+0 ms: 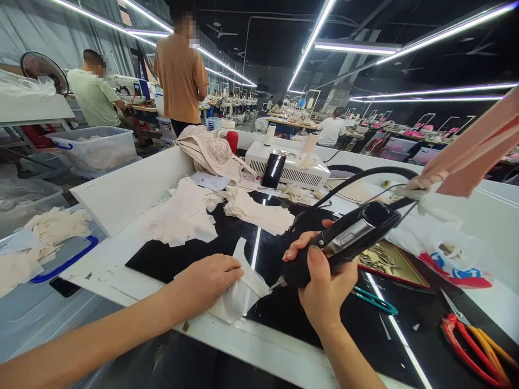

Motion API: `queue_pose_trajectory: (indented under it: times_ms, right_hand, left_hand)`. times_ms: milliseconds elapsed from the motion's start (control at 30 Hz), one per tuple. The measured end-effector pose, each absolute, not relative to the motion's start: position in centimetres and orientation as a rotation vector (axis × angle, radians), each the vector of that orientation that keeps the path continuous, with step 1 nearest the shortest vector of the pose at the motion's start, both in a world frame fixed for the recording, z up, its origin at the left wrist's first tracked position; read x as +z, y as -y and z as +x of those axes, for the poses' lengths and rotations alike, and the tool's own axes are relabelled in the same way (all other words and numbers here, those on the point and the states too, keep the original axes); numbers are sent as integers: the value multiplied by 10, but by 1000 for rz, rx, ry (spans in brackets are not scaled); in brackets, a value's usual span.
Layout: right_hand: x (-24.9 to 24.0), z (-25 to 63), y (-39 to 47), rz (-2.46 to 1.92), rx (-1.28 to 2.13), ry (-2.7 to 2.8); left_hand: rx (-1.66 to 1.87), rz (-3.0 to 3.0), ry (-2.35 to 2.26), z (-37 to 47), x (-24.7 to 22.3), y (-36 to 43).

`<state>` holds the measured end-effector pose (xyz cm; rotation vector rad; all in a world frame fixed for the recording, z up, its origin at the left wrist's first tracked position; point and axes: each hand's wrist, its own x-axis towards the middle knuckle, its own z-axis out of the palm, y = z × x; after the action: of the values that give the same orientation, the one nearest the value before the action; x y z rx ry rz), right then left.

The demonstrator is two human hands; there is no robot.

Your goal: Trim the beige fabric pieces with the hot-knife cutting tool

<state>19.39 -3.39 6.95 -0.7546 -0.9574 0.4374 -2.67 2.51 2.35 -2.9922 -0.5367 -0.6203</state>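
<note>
Pinning the white fabric piece (239,294) flat on the black mat (170,262) with our left hand (206,281) so it can't slide, we've got our right hand (324,286) wrapped around the black corded tool (340,243), tip angled at its edge.

Bright ceiling strip lights (312,38), tabletop (259,243) glare, edges perhaps warped.

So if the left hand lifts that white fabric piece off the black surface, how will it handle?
Probably floppy: the white fabric piece lies flat and folds under the left hand. Likely very light, since it looks thin. It may slide easily, because the black surface is glossy and mirrors the lights.
</note>
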Motion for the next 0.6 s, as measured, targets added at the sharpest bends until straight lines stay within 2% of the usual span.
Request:
queue_pose_trajectory:
  times_ms: [167,400,600]
  right_hand:
    - [71,189,39,-761,446,955]
    - [72,188,41,-788,450,943]
    - [72,189,43,-790,438,954]
  left_hand:
    - [-622,-2954,562,-12,36,-5]
    - [-705,-2927,159,22,19,9]
    - [-692,-2998,276,17,12,3]
